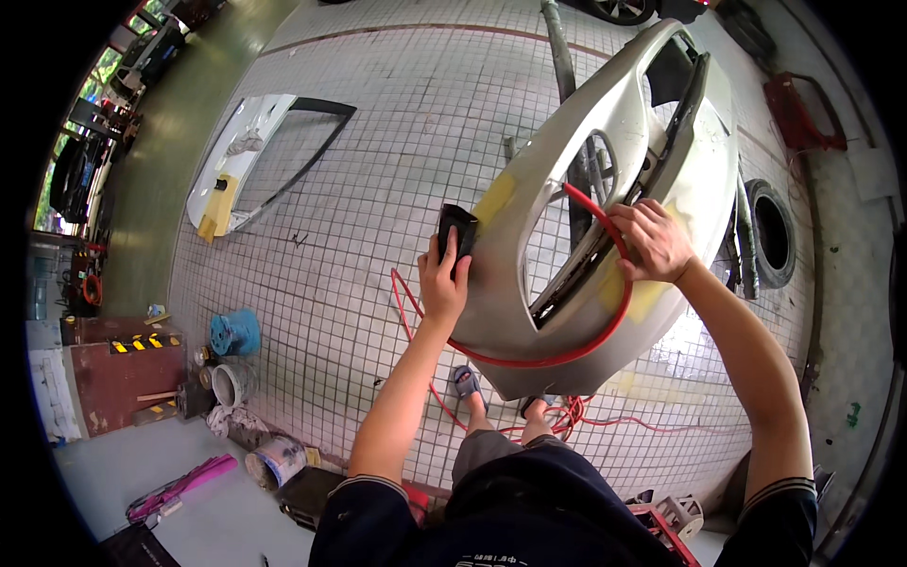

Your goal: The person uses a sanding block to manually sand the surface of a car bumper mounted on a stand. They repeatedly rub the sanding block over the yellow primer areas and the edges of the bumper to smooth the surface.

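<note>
My left hand grips a black sanding block at the left side of a silver car bumper, beside a yellowish filler patch. My right hand is closed against the bumper's middle, fingertips on the path of a red hose; I cannot tell whether they grip the hose or an edge. The hose loops over the lower bumper and runs down to coils by my feet. A grey stand shows behind and through the bumper's opening.
A white door panel lies left on the tiles, above a blue drum, buckets and a maroon cabinet. A tyre and red door line the right wall. A grey surface holds a purple item.
</note>
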The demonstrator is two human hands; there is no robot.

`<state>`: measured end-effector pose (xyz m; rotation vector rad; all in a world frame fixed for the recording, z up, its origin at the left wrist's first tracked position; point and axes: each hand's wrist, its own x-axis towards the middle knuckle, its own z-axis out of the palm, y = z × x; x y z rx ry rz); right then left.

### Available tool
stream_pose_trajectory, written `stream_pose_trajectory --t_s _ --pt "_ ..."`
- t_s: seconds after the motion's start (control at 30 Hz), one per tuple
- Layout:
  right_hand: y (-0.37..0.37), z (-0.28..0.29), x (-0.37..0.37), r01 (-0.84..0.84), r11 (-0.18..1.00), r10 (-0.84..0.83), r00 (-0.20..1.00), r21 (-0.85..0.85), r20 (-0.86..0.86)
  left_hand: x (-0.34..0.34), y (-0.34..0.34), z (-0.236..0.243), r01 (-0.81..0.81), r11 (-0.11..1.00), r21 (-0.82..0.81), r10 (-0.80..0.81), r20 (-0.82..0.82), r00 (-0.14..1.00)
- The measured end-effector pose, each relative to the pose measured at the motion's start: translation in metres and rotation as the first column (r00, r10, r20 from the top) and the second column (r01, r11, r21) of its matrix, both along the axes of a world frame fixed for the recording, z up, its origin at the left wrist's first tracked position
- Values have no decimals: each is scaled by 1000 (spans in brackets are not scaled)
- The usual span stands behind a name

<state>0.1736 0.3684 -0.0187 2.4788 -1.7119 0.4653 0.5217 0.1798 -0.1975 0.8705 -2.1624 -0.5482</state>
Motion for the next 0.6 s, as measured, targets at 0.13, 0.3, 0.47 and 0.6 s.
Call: stream_pose_trajectory --t_s 0.13,0.3,0.47,0.6 --pt "-4 4 2 1 1000 0 1000 10 -20 -67 -21 40 -50 999 6 51 -112 992" --pt "-3 1 0 -22 1000 22 999 4 -32 -112 -46 84 83 993 -86 -97 -169 981" --pt "-4 2 3 -24 999 24 1000 28 -8 -7 -18 0 67 993 -99 -73 -59 996" --pt "-8 4 3 -31 999 31 999 -17 8 -44 -34 23 25 998 -61 -30 -84 996"
